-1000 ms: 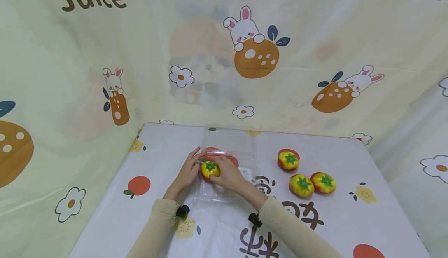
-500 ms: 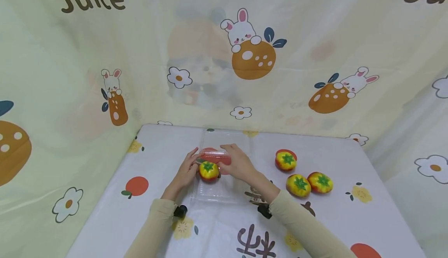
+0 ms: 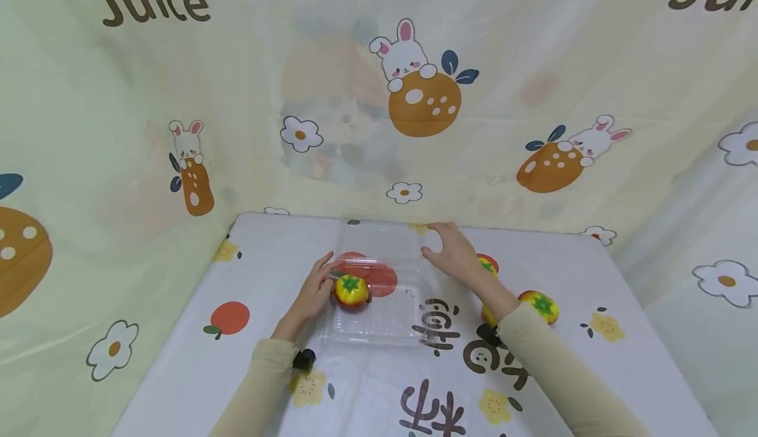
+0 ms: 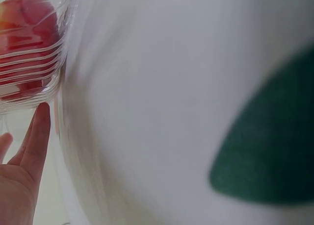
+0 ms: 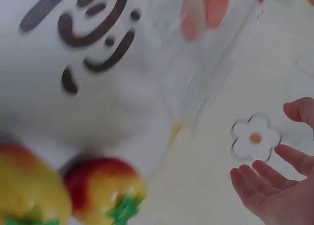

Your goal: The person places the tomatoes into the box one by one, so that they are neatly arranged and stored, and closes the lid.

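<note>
A yellow-and-red toy fruit [image 3: 352, 291] with a green star-shaped leaf top sits in the left part of a clear plastic clamshell box [image 3: 379, 332], whose lid [image 3: 379, 238] is folded back. My left hand [image 3: 310, 297] rests at the box's left side with fingers extended; the left wrist view has a fingertip right at the ribbed wall. Through that wall shows the red underside of the fruit [image 4: 29, 38]. Beyond the box's right side, my right hand [image 3: 454, 253] hovers with spread fingers and holds nothing. The right wrist view gives this hand [image 5: 284, 186] apart from the lid.
More of the same toy fruits lie right of the box: one fruit [image 3: 541, 307] beside the right sleeve, others partly hidden behind the forearm. A printed cloth [image 3: 278, 253] covers the table, and a patterned curtain [image 3: 254, 95] rises behind it.
My right hand has let go of the toy fruit inside the box and moved right, past the box and over toward the loose fruits. The left hand has stayed at the box's side.
</note>
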A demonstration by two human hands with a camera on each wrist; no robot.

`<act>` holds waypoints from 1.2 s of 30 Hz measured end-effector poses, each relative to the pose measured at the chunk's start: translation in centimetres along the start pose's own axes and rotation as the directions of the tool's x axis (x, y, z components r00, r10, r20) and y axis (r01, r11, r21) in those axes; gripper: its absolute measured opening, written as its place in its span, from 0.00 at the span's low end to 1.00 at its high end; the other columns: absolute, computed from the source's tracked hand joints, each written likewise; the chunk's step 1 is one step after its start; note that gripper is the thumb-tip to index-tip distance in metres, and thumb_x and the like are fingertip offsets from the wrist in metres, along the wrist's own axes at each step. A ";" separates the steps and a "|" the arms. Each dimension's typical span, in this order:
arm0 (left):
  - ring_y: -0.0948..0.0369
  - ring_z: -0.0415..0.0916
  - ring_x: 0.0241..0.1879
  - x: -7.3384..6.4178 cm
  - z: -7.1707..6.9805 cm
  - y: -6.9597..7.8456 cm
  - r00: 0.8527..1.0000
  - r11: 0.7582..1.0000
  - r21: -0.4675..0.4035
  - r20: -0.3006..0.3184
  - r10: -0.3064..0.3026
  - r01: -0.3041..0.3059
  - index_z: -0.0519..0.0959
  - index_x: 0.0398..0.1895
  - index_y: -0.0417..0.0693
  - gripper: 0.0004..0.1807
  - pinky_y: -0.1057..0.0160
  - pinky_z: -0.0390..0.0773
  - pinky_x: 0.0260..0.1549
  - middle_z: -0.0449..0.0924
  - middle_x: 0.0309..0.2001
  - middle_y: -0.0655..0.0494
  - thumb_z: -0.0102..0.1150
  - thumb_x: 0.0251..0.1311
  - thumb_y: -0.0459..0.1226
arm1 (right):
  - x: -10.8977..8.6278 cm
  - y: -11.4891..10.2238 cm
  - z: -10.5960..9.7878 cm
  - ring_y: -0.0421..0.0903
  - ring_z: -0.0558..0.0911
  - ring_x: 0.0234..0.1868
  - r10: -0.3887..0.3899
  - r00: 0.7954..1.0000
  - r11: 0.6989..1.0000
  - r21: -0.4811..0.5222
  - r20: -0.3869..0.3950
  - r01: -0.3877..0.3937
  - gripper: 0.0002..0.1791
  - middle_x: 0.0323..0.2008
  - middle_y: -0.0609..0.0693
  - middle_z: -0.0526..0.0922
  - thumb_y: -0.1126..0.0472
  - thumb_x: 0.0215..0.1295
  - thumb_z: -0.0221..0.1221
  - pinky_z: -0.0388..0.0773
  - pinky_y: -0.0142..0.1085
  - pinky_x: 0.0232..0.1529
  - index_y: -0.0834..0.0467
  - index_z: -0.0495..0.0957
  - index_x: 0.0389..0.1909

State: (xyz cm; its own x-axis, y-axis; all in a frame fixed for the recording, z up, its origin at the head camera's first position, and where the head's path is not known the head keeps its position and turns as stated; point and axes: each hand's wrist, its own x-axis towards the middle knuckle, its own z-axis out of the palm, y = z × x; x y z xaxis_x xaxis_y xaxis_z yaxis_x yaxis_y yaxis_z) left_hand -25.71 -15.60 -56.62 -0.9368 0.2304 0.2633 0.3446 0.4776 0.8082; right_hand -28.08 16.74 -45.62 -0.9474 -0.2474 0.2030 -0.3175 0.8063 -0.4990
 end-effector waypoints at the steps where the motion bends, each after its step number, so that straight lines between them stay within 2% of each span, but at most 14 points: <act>1: 0.39 0.58 0.70 -0.1 0.0 0.0 1.000 1.000 -0.003 -0.005 0.003 -0.003 0.73 0.65 0.40 0.27 0.36 0.60 0.64 0.55 0.74 0.38 0.42 0.62 0.27 | 0.1 0.6 -0.2 0.64 0.72 0.61 0.018 1.000 1.000 -0.005 0.006 -0.018 0.33 0.60 0.67 0.70 0.56 0.62 0.61 0.71 0.58 0.58 0.67 0.68 0.65; 8: 0.39 0.59 0.69 -0.5 0.1 0.0 1.000 1.000 -0.017 0.000 -0.009 0.009 0.72 0.65 0.39 0.26 0.36 0.60 0.64 0.55 0.74 0.39 0.41 0.63 0.26 | -0.3 3.5 -1.3 0.65 0.72 0.59 0.143 0.988 0.989 -0.056 0.064 -0.139 0.33 0.61 0.70 0.67 0.56 0.63 0.61 0.69 0.58 0.60 0.69 0.67 0.65; 14: 0.39 0.62 0.67 -0.6 0.0 -0.4 1.000 1.000 -0.027 -0.022 -0.005 0.004 0.73 0.64 0.38 0.26 0.36 0.61 0.64 0.55 0.74 0.37 0.41 0.62 0.26 | -1.0 4.8 -1.0 0.65 0.74 0.54 0.180 0.976 0.983 -0.065 0.122 -0.174 0.33 0.59 0.72 0.68 0.56 0.62 0.61 0.70 0.57 0.59 0.71 0.67 0.63; 17: 0.39 0.66 0.64 -0.5 0.0 -0.4 1.000 0.999 -0.033 -0.021 0.013 -0.014 0.73 0.64 0.37 0.26 0.36 0.63 0.63 0.55 0.73 0.36 0.41 0.62 0.26 | -1.4 5.6 -0.8 0.63 0.75 0.51 0.207 0.969 0.977 -0.084 0.137 -0.197 0.33 0.57 0.73 0.69 0.55 0.62 0.60 0.72 0.56 0.56 0.71 0.67 0.63; 20: 0.39 0.66 0.65 -0.4 0.0 -0.3 1.000 0.999 -0.034 -0.014 0.014 -0.015 0.73 0.65 0.37 0.26 0.37 0.63 0.63 0.55 0.74 0.37 0.41 0.62 0.27 | -1.8 6.3 -0.7 0.63 0.74 0.50 0.241 0.958 0.968 -0.106 0.155 -0.227 0.34 0.57 0.73 0.68 0.55 0.61 0.60 0.73 0.56 0.55 0.71 0.67 0.63; 23: 0.39 0.63 0.67 -0.4 -0.1 -0.2 1.000 1.000 -0.028 -0.009 -0.004 0.004 0.73 0.65 0.38 0.26 0.37 0.61 0.64 0.55 0.74 0.39 0.41 0.63 0.27 | -2.1 7.0 -0.5 0.64 0.73 0.51 0.250 0.952 0.965 -0.129 0.174 -0.230 0.33 0.55 0.73 0.70 0.55 0.60 0.61 0.73 0.57 0.55 0.71 0.69 0.62; 26: 0.39 0.64 0.66 -0.2 -0.1 -0.1 1.000 1.000 -0.025 -0.005 -0.014 0.014 0.73 0.65 0.39 0.26 0.37 0.62 0.63 0.55 0.74 0.40 0.41 0.63 0.27 | -2.5 7.8 -0.2 0.62 0.73 0.47 0.240 0.953 0.965 -0.149 0.184 -0.215 0.31 0.49 0.70 0.73 0.54 0.60 0.62 0.75 0.53 0.50 0.70 0.72 0.59; 30: 0.39 0.64 0.66 0.1 0.0 0.2 1.000 1.000 -0.029 0.015 0.009 -0.009 0.73 0.65 0.38 0.26 0.38 0.63 0.63 0.54 0.75 0.40 0.42 0.63 0.28 | -2.9 8.7 0.0 0.59 0.73 0.42 0.244 0.952 0.962 -0.168 0.182 -0.215 0.29 0.44 0.66 0.74 0.55 0.60 0.62 0.74 0.50 0.43 0.70 0.73 0.58; 36: 0.39 0.63 0.67 0.2 0.3 0.2 1.000 1.000 -0.015 0.022 0.004 -0.004 0.73 0.65 0.39 0.26 0.38 0.62 0.64 0.54 0.74 0.39 0.42 0.63 0.28 | -3.4 9.0 -0.3 0.61 0.73 0.45 0.285 0.940 0.955 -0.144 0.188 -0.261 0.35 0.49 0.69 0.72 0.55 0.60 0.62 0.74 0.53 0.48 0.70 0.67 0.64</act>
State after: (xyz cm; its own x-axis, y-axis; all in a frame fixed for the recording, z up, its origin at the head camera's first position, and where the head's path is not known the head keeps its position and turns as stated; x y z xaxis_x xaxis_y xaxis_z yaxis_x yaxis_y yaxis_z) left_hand -25.83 -15.17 -56.58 -0.9339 0.2507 0.2549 0.3471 0.4643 0.8148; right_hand -27.69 25.02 -50.56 -0.9885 -0.1035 -0.1099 -0.0501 0.9118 -0.4076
